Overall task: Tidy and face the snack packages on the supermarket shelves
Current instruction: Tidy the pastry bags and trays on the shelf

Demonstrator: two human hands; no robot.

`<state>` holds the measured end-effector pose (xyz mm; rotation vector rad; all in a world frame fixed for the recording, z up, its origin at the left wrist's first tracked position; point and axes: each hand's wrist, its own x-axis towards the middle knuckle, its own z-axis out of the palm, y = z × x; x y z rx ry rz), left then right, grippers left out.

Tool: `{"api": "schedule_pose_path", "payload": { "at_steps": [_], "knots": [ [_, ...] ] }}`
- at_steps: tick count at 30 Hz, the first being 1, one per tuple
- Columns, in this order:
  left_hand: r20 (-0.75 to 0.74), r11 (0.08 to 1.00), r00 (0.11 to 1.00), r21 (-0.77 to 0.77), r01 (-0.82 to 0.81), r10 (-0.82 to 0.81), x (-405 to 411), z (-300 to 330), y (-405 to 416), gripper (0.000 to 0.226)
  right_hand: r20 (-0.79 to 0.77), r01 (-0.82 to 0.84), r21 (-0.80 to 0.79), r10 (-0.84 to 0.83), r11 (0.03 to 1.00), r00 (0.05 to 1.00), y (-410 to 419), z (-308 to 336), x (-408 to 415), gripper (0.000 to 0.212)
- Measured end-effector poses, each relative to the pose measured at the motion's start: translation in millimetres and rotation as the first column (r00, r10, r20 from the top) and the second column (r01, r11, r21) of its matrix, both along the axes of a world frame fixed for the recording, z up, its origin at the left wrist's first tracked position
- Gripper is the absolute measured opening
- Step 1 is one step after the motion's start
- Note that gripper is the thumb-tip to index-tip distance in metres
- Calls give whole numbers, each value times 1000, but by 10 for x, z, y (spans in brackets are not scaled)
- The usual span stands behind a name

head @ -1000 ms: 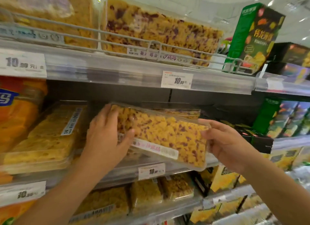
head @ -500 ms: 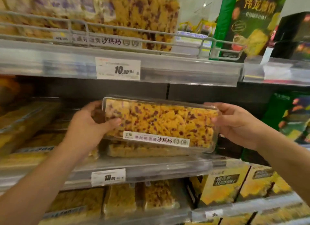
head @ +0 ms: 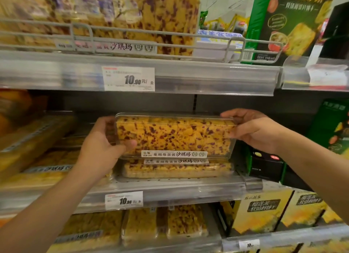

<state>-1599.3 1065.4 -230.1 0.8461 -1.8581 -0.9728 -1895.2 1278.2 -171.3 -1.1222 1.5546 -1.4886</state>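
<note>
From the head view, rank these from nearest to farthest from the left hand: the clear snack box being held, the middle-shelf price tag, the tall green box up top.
1. Clear snack box: in the left hand, which grips its left end.
2. Middle-shelf price tag: just below, on the shelf edge.
3. Tall green box: far up, right, on the top shelf.

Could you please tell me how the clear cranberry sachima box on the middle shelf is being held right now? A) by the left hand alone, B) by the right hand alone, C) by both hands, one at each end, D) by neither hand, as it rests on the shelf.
C: the left hand grips the left end of the cranberry sachima box and the right hand grips its right end, above another box.
</note>
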Motion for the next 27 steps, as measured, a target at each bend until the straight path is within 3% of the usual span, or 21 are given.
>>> {"api": "schedule_pose_path", "payload": {
  "at_steps": [5, 9, 13, 16, 27],
  "knots": [
    [83, 998, 994, 25, 63, -65, 14, -27, -11, 79, -51, 4, 5, -4, 1000, 999, 58, -46, 38, 66],
    [103, 982, 982, 121, 144, -157, -38, -9, -47, 64, -134, 1, 175, 23, 985, 991, 46, -38, 61, 80],
    [-6, 941, 977, 267, 208, -214, -120, 18, -12, 56, -34, -30, 324, 43, 946, 998, 0, 30, 50, 63],
    [-34, 941, 981, 277, 194, -193, -147, 39, 39, 53, 29, -22, 379, 12, 925, 999, -25, 44, 59, 56],
    [-12, 937, 978, 284, 203, -208, -75, 47, 154, 45, 51, -29, 377, 11, 926, 999, 22, 17, 66, 50]
  ]
}}
